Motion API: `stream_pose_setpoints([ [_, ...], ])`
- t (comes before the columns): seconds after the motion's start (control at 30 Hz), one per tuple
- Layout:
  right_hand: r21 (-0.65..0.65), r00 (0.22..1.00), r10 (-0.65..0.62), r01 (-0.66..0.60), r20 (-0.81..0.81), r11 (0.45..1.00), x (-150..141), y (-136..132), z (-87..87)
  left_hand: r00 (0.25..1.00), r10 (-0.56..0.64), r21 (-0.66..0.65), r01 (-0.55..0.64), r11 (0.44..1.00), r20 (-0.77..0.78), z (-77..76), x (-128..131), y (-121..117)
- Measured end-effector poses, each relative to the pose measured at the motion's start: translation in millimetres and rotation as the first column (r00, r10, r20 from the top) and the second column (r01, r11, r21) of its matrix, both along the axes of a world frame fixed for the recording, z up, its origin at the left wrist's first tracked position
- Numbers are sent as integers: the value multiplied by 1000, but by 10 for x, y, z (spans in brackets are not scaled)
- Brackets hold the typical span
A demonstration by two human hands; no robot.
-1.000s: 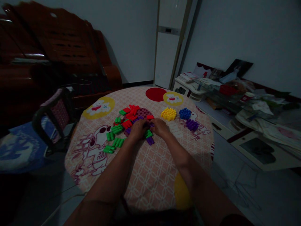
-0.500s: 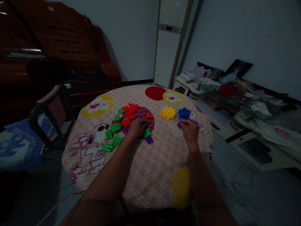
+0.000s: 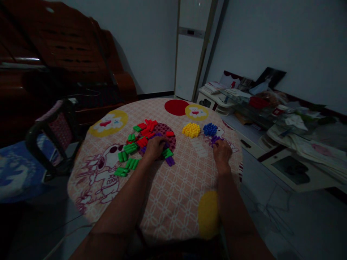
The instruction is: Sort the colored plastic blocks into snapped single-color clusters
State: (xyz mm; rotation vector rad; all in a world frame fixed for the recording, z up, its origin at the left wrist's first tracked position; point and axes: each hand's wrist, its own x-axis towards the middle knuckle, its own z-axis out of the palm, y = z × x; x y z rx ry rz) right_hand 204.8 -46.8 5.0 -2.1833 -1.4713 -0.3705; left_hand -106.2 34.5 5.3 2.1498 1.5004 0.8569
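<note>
Right hand (image 3: 222,151) positioned at purple pile (image 3: 216,138), just beside blue pile (image 3: 210,129) on counter (image 3: 173,196). Left hand (image 3: 154,148) curled among mixed coloured pieces (image 3: 142,142). Whether anything is pinched by either can't be told.

Cloth (image 3: 168,191) on tabletop: pinkish beige, white interlocking-ring lattice, maroon cartoon-dog outline, plain red oval (image 3: 176,107), two yellow ovals with white animals, dotted maroon circle (image 3: 163,129). Left blocks: green pieces (image 3: 130,148), red pieces (image 3: 150,126), purple pieces (image 3: 170,161), solid. Right: yellow pile (image 3: 191,130), blue pile (image 3: 210,129), purple pile (image 3: 216,139), whitish row (image 3: 199,148).
</note>
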Motion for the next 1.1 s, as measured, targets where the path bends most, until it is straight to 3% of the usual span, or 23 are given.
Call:
stream_pose_setpoints([
  [0.13,61,998,7,-3,-66,998,-73,-12,50,977,31,-57,-19,998,213,-9,-8,14],
  [0.27,193,926,283,-239,-251,952,-396,-14,72,860,-18,-167,120,979,511,12,40,3],
  [0.33,259,806,449,-373,-385,891,-626,-4,47,795,-66,-183,218,959,603,41,94,-32],
  [0.4,310,639,539,-443,-550,841,-839,21,1,749,-98,-193,292,937,656,69,162,-81],
  [0.53,348,284,508,-462,-813,815,-1077,87,-88,716,-146,-205,380,902,682,78,298,-160],
  [0.6,364,184,474,-429,-861,827,-1097,104,-100,716,-190,-199,422,885,672,65,345,-176],
  [0.67,374,159,462,-392,-872,841,-1076,105,-85,721,-243,-189,462,867,649,52,376,-182],
  [0.77,379,181,457,-345,-871,859,-979,81,-20,734,-302,-184,500,846,608,37,394,-184],
  [0.87,372,297,433,-242,-851,896,-755,28,78,747,-317,-188,505,842,584,7,389,-173],
  [0.93,354,469,364,-112,-805,928,-525,-29,142,758,-297,-189,480,856,580,-22,378,-158],
  [1.03,309,784,119,96,-609,946,-156,-137,197,777,-255,-186,428,884,575,-55,361,-139],
  [1.1,253,886,-30,165,-464,953,29,-200,197,793,-247,-187,409,893,557,-52,350,-135],
])
